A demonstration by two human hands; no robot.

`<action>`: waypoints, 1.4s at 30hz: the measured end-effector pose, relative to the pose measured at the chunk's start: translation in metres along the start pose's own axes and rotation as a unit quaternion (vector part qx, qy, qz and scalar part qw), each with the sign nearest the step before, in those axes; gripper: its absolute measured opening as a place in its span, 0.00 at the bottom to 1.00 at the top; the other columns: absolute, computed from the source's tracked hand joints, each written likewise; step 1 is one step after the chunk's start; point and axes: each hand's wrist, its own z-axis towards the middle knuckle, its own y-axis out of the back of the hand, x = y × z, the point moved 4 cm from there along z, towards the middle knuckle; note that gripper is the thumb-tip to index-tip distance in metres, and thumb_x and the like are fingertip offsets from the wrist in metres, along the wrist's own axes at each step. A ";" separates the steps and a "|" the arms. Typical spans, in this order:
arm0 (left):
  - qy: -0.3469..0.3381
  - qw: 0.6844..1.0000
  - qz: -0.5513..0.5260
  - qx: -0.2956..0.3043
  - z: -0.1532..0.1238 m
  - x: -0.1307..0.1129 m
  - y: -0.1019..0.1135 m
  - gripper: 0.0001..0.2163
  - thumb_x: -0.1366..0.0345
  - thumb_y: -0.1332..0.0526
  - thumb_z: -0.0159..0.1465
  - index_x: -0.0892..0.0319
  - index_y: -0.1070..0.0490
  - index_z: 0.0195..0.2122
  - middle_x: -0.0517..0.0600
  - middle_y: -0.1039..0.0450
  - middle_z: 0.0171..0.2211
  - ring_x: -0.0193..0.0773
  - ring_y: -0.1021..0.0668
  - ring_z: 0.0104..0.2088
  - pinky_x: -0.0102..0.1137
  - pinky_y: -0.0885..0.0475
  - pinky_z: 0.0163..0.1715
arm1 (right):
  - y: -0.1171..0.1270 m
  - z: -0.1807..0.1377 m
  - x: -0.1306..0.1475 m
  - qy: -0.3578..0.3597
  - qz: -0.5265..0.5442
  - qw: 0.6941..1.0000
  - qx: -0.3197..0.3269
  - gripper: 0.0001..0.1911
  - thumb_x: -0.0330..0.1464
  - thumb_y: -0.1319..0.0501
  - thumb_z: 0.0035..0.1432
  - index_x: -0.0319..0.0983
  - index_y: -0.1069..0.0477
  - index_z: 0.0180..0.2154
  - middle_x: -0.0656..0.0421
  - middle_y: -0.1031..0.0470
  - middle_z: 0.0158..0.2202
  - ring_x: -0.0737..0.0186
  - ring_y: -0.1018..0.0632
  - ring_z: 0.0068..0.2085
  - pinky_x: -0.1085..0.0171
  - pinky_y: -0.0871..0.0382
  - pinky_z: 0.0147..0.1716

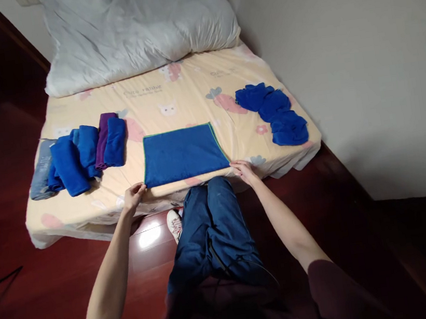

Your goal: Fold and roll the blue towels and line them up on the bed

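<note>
A blue towel (183, 154) with a green edge lies flat on the bed near its front edge. My left hand (133, 196) pinches the towel's near left corner, fingers closed. At the near right corner, my right hand (244, 171) grips the towel in the same way. To the left sits a row of rolled towels (86, 152), mostly blue with one purple. A pile of loose blue towels (275, 114) lies at the right side of the bed.
The bed (172, 91) has a pale yellow sheet with cartoon prints. A large white pillow (136, 28) lies at its head. A white wall runs along the right. Dark red wooden floor surrounds the bed. My knees and a white shoe (174, 223) are below the towel.
</note>
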 end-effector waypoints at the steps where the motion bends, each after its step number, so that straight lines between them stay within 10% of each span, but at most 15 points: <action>1: -0.004 0.999 0.028 0.021 0.003 -0.001 0.001 0.28 0.40 0.28 0.44 0.60 0.22 0.35 0.51 0.22 0.29 0.42 0.23 0.33 0.30 0.32 0.29 | 0.000 0.001 -0.001 -0.011 -0.006 1.000 0.008 0.18 0.40 0.23 0.45 0.37 0.27 0.30 0.69 0.42 0.19 0.75 0.48 0.19 0.69 0.53 0.17; 8: 0.010 0.991 0.087 0.103 0.053 -0.020 0.004 0.34 0.32 0.30 0.44 0.60 0.19 0.35 0.54 0.19 0.33 0.45 0.21 0.36 0.32 0.27 0.35 | -0.009 0.034 0.031 -0.053 -0.133 0.986 0.080 0.23 0.44 0.23 0.48 0.37 0.21 0.42 0.68 0.36 0.20 0.74 0.43 0.20 0.72 0.55 0.17; 20: 0.044 0.998 0.011 -0.051 0.201 -0.077 -0.026 0.12 0.66 0.29 0.58 0.63 0.21 0.43 0.52 0.19 0.32 0.34 0.22 0.27 0.29 0.26 0.31 | -0.070 0.219 0.089 0.074 -0.341 0.931 -0.108 0.11 0.37 0.28 0.57 0.35 0.22 0.34 0.54 0.18 0.33 0.60 0.19 0.36 0.66 0.26 0.39; 26: -0.035 0.991 0.108 -0.074 0.235 -0.080 -0.039 0.11 0.67 0.29 0.60 0.65 0.20 0.43 0.51 0.20 0.33 0.36 0.21 0.31 0.34 0.23 0.38 | -0.076 0.250 0.093 0.131 -0.420 0.888 -0.136 0.09 0.34 0.34 0.62 0.36 0.22 0.31 0.54 0.18 0.33 0.55 0.18 0.39 0.63 0.26 0.44; 32: -0.070 0.970 0.202 -0.114 0.231 -0.089 -0.050 0.15 0.66 0.35 0.66 0.72 0.23 0.50 0.56 0.19 0.41 0.45 0.18 0.41 0.48 0.24 0.52 | -0.068 0.245 0.100 0.124 -0.478 0.851 -0.179 0.10 0.34 0.38 0.67 0.36 0.21 0.37 0.50 0.19 0.37 0.51 0.19 0.44 0.58 0.27 0.49; 36: -0.212 0.924 0.281 -0.147 0.188 -0.108 -0.075 0.24 0.60 0.43 0.72 0.70 0.33 0.64 0.66 0.32 0.63 0.58 0.30 0.64 0.57 0.37 0.65 | -0.101 0.201 0.103 0.225 -0.537 0.793 -0.178 0.20 0.36 0.48 0.74 0.34 0.26 0.57 0.42 0.26 0.58 0.43 0.27 0.61 0.46 0.35 0.62; 42: -0.303 0.880 0.363 0.034 0.114 -0.088 -0.128 0.33 0.46 0.52 0.73 0.59 0.42 0.73 0.57 0.53 0.77 0.57 0.53 0.77 0.56 0.56 0.74 | -0.161 0.103 0.052 0.364 -0.600 0.708 0.077 0.29 0.42 0.51 0.76 0.40 0.41 0.72 0.54 0.47 0.76 0.51 0.46 0.76 0.47 0.52 0.74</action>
